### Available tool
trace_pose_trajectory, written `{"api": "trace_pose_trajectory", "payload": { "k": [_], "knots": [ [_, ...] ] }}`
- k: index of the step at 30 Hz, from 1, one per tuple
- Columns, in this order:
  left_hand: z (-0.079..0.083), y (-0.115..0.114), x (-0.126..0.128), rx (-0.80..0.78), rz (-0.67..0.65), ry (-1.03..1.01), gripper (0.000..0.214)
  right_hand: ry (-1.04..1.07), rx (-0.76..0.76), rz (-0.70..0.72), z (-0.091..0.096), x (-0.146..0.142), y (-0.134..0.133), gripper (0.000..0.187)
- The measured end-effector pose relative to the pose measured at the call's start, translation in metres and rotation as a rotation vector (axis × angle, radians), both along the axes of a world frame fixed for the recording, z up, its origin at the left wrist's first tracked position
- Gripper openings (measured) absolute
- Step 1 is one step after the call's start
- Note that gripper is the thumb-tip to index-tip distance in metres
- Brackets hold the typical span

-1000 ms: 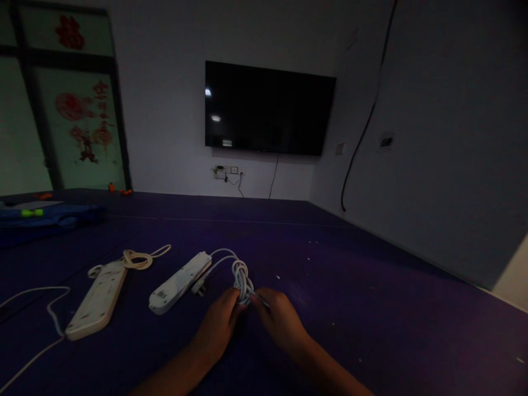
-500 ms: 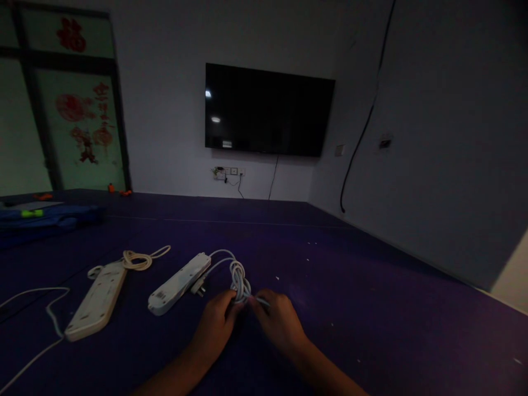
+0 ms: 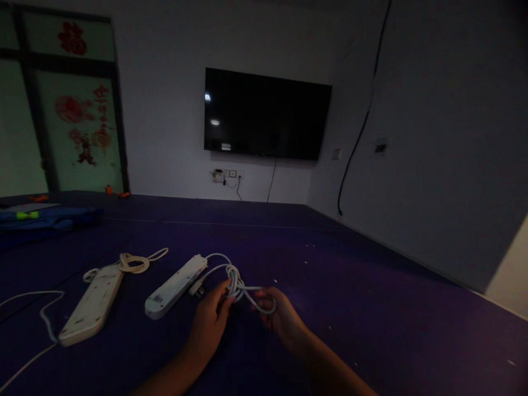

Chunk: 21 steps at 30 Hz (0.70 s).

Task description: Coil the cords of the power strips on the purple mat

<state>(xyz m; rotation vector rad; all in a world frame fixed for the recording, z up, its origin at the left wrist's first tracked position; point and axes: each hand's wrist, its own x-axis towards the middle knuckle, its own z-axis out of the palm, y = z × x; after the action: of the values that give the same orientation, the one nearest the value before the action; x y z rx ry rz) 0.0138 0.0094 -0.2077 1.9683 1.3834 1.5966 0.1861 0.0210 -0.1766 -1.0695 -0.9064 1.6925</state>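
Note:
A white power strip [image 3: 176, 286] lies on the purple floor, left of my hands. Its grey-white cord [image 3: 235, 281] is wound into a knotted bundle, with a loop sticking out to the right. My left hand [image 3: 212, 313] grips the left side of the bundle between thumb and fingers. At the loop is my right hand [image 3: 278, 316], its fingers curled around the cord. The strip's plug [image 3: 197, 287] rests beside it, prongs showing.
A second power strip [image 3: 93, 305] with a knotted cream cord [image 3: 136, 263] lies farther left. A loose white cord [image 3: 47, 316] runs along the left edge. Blue cloth [image 3: 61, 217] lies behind. A television [image 3: 266, 114] hangs on the far wall.
A loop of cord now stands out from the right of the bundle. My right hand's fingers have opened from a tight pinch and curl at this loop. My left hand still holds the bundle.

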Motion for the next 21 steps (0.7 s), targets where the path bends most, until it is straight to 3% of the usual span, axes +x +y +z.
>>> {"api": "trace_pose_trajectory", "payload": {
  "k": [6, 16, 21],
  "knots": [
    [-0.002, 0.005, -0.003, 0.047, 0.029, 0.0, 0.031, 0.001, 0.101, -0.182, -0.01, 0.002, 0.012, 0.034],
    [-0.001, 0.004, -0.006, 0.023, -0.015, -0.03, 0.035, -0.004, 0.279, -0.029, -0.001, -0.003, 0.001, 0.03],
    [0.002, 0.001, -0.004, 0.012, -0.007, -0.003, 0.038, -0.026, 0.373, -0.077, 0.0, -0.001, 0.001, 0.024]
  ]
}}
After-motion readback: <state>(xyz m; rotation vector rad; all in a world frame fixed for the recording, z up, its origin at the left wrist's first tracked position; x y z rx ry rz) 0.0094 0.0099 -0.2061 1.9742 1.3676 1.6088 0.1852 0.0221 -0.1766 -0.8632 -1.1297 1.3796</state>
